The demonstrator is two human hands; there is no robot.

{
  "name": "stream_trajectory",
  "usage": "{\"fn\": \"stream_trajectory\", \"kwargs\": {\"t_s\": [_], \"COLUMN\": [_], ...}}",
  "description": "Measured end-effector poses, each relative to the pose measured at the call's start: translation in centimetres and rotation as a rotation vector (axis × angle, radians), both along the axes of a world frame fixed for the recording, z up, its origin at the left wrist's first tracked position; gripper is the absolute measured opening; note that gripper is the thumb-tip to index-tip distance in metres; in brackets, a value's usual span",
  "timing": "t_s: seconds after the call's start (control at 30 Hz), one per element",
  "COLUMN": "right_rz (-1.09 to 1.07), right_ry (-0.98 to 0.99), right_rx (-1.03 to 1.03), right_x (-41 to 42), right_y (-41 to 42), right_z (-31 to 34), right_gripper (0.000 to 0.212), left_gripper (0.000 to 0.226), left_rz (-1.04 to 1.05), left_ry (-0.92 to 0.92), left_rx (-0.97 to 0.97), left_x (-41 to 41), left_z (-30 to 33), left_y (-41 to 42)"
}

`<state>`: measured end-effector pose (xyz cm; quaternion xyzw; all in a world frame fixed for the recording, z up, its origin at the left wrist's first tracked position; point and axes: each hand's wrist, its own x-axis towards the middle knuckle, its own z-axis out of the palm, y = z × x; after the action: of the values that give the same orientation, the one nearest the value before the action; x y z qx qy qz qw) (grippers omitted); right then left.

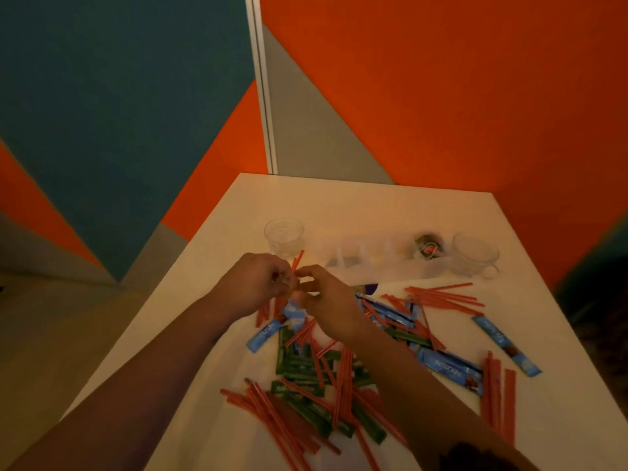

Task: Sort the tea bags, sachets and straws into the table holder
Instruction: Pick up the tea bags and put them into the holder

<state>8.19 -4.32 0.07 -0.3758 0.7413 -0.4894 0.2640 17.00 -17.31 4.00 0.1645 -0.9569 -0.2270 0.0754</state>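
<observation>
Both hands pinch red straws — table far edge bare

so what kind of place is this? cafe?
Probably a cafe or canteen booth, not certain. A white table is set into a corner of orange and teal wall panels, with clear glass cups, a clear table holder and scattered red straws.
</observation>
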Motion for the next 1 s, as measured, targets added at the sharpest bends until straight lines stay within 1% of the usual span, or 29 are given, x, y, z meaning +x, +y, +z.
{"fn": "stream_trajectory", "kwargs": {"t_s": [0.07, 0.13, 0.23, 0.3, 0.37, 0.4, 0.47, 0.5, 0.53, 0.57, 0.6, 0.67, 0.73, 0.8, 0.9, 1.0], "right_rz": [-0.101, -0.176, -0.282, -0.360, -0.421, -0.451, -0.496, -0.514, -0.526, -0.531, -0.533, -0.535, -0.534, -0.542, -0.559, -0.530], "right_ry": [-0.053, -0.064, -0.023, -0.019, 0.010, 0.017, 0.013, -0.005, -0.042, -0.086, -0.127, -0.202, -0.272, -0.307, -0.398, -0.576], "right_rx": [-0.026, -0.043, -0.086, -0.111, -0.120, -0.129, -0.145, -0.157, -0.180, -0.203, -0.222, -0.247, -0.283, -0.313, -0.382, -0.451], "right_x": [-2.2, -4.2, -7.5, -10.0, -12.2, -13.4, -15.5, -16.4, -17.4, -18.2, -19.0, -20.1, -20.7, -21.1, -21.6, -21.7], "right_y": [1.1, 2.2, 4.2, 5.5, 6.6, 7.2, 8.2, 8.6, 9.1, 9.4, 9.6, 10.0, 10.2, 10.4, 10.7, 10.7], "right_z": [0.7, 1.4, 2.2, 2.5, 3.0, 3.2, 4.0, 4.4, 4.7, 5.0, 5.2, 5.4, 5.3, 4.8, 3.9, 3.3], "right_gripper": [0.032, 0.030, 0.024, 0.019, 0.017, 0.017, 0.014, 0.012, 0.011, 0.011, 0.011, 0.014, 0.014, 0.012, 0.011, 0.009], "left_gripper": [0.014, 0.011, 0.018, 0.019, 0.022, 0.031, 0.059, 0.072, 0.081, 0.083, 0.080, 0.063, 0.041, 0.026, 0.024, 0.034], "left_rz": [-0.032, -0.076, -0.146, -0.186, -0.179, -0.157, -0.103, -0.088, -0.090, -0.107, -0.130, -0.155, -0.145, -0.124, -0.093, -0.135], "left_ry": [0.039, 0.090, 0.147, 0.189, 0.251, 0.271, 0.239, 0.180, 0.110, 0.047, 0.000, -0.046, -0.054, -0.040, -0.008, -0.007], "left_rx": [0.025, 0.059, 0.096, 0.159, 0.234, 0.271, 0.355, 0.417, 0.492, 0.569, 0.642, 0.799, 0.968, 1.096, 1.185, 1.249], "left_x": [-3.0, -5.6, -9.7, -12.6, -15.2, -16.6, -18.8, -19.7, -20.5, -21.3, -22.0, -23.3, -24.3, -24.9, -25.5, -25.9], "left_z": [0.8, 1.3, 1.6, 1.5, 1.4, 1.1, 0.7, 0.4, 0.0, -0.5, -1.1, -2.0, -2.6, -2.9, -3.3, -3.6], "left_y": [1.0, 1.9, 3.5, 4.9, 6.0, 6.5, 7.5, 8.0, 8.6, 9.2, 9.9, 11.1, 12.0, 12.4, 12.4, 12.2]}}
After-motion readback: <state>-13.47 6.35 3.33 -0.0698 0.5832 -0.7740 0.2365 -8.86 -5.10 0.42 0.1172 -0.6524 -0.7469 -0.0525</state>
